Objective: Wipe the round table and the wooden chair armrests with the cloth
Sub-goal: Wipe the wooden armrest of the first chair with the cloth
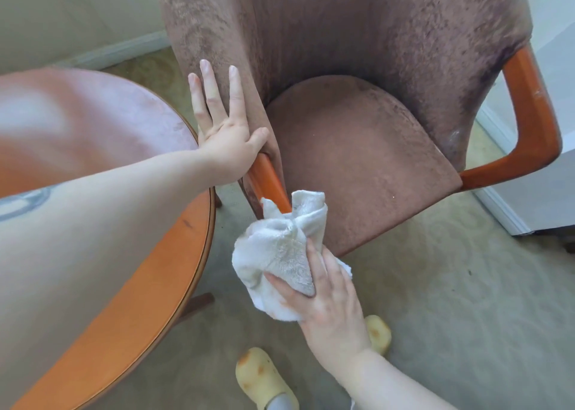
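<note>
Two hands at chair edge, right hand [326, 297] fingers clutching cloth [280, 248] on armrest [267, 182], left hand [224, 129] fingers splayed.

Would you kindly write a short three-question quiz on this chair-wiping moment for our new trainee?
1. True or false: the white cloth is pressed against the far armrest.
2. Which hand grips the cloth?
3. The left hand lies on: A) the round table B) the chair's upholstered side C) the floor.

Key: 1. False, it meets the near armrest. 2. The right hand. 3. B.
</note>
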